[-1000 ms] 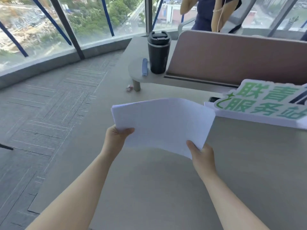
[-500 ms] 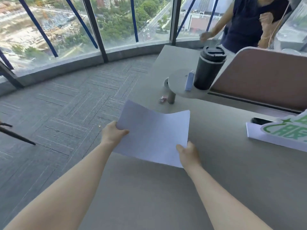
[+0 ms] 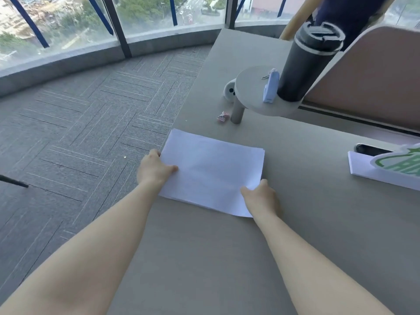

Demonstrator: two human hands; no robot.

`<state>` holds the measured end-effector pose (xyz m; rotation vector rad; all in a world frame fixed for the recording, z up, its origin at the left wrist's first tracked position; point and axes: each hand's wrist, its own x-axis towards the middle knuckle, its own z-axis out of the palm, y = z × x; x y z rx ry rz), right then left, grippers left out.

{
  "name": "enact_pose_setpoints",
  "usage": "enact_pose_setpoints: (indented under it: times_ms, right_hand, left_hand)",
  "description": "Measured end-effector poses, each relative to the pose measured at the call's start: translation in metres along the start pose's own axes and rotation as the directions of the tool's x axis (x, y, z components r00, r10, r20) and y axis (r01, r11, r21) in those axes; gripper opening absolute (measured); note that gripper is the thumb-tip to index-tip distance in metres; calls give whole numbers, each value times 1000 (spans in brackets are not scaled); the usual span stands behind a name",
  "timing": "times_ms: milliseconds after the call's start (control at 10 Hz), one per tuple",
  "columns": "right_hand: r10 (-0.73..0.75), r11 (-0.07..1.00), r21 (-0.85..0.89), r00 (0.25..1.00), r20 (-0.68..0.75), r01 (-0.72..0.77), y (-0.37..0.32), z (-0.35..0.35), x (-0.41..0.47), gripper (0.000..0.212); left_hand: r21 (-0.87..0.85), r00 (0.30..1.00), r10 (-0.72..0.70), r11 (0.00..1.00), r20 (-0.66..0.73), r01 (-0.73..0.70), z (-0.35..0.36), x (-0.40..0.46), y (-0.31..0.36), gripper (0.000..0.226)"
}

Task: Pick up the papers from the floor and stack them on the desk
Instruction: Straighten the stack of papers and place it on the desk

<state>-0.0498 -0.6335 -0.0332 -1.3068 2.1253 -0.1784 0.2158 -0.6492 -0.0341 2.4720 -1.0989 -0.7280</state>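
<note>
A stack of white papers (image 3: 211, 169) lies flat on the grey desk (image 3: 295, 235), close to the desk's left edge. My left hand (image 3: 154, 170) grips the stack's left edge, thumb on top. My right hand (image 3: 261, 196) pinches the stack's near right corner. The sheets look squared up, with their edges slightly fanned at the far right corner.
A small round shelf (image 3: 256, 87) stands beyond the papers and carries a black travel mug (image 3: 306, 62) and a pale blue item (image 3: 270, 86). A small wrapper (image 3: 221, 117) lies beside its leg. A green-and-white sign (image 3: 393, 164) sits at right. A person stands behind the pink divider (image 3: 372, 76). Carpeted floor (image 3: 79, 133) lies left.
The papers were held bowed in the air above the desk; they have come down and now lie flat on it, with both hands still gripping them.
</note>
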Motion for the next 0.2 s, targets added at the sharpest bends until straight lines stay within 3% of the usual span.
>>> enact_pose_setpoints:
  times_ms: [100, 200]
  right_hand:
    - [20, 995, -92, 998, -62, -26, 1, -5, -2, 49]
    - [42, 998, -40, 996, -77, -45, 19, -11, -13, 51]
  left_hand:
    - [84, 999, -20, 996, -28, 22, -4, -5, 3, 69]
    - [136, 995, -2, 991, -98, 15, -7, -33, -7, 67]
